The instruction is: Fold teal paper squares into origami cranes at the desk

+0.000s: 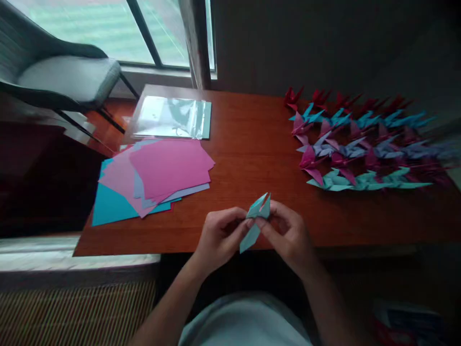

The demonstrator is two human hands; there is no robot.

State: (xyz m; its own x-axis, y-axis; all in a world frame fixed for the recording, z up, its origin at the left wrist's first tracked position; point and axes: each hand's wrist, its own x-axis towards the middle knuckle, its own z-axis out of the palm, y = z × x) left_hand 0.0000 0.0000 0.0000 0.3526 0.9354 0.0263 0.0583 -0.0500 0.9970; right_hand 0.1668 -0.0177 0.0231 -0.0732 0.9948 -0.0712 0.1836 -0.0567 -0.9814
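Observation:
A partly folded light teal paper piece [256, 220] is held over the near edge of the wooden table [248, 144]. My left hand [220, 236] pinches its left side with thumb and fingers. On its right side, my right hand [288, 235] pinches it too, fingers curled around the upper flaps. A narrow point of the paper hangs down between both hands.
A fanned stack of pink, lilac and teal paper sheets [151, 178] lies at the left. Behind it lies a clear plastic sleeve [173, 117]. Rows of several folded paper cranes [360, 144] fill the right side. A grey chair [65, 77] stands by the window.

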